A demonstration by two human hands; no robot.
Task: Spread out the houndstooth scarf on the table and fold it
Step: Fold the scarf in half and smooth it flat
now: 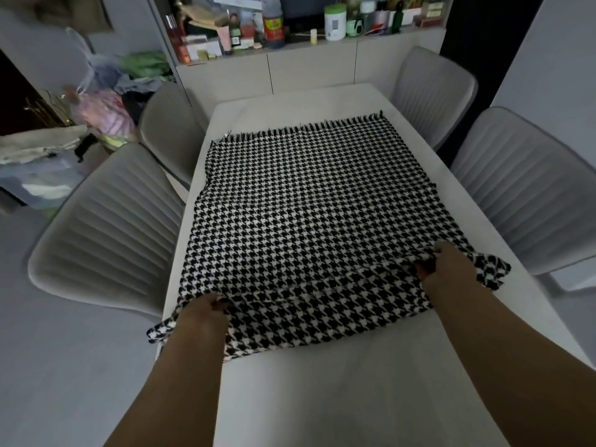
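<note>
scarf (pixel 300 201) flat on table (pixel 322 391), chairs (pixel 106 227) either side, seemingly cluttered shelf (pixel 290 30) behind

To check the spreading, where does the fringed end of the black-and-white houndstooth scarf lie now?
In the head view, the fringed end lies at the far side of the white table, between two grey chairs.

Scarf (pixel 300 201): black-and-white houndstooth with black-and-white fringe; table (pixel 322 382): plain white; 4 chairs (pixel 106 227): pale grey, ribbed; cabinet (pixel 309 69): off-white; jar (pixel 334 22): white with green lid; bottle (pixel 273 25): dark with red label.
</note>
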